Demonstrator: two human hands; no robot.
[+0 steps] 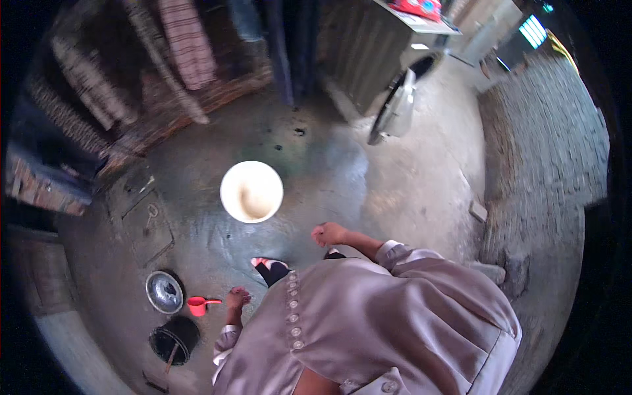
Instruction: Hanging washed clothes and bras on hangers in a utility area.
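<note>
My left hand [238, 297] hangs low beside my body with its fingers loosely curled, and I see nothing held in it. The red plastic dipper [197, 306] lies on the floor just left of that hand, apart from it. Past the dipper are a round metal basin [161, 286] and a black bucket [160, 341] with a brown stick-like piece across its mouth. My right hand [331, 234] hangs in front of me, loosely curled, with no object visible in it. Ahead of both hands a white bucket [252, 185] stands upright on the floor, untouched.
Concrete floor [419, 197] spreads around me, wet-looking near the white bucket. A square cover [148, 232] with a ring is at left. Cloths [187, 44] hang over a wooden edge at upper left. A round dark-rimmed object [382, 118] stands ahead; a brick wall [533, 148] runs along the right.
</note>
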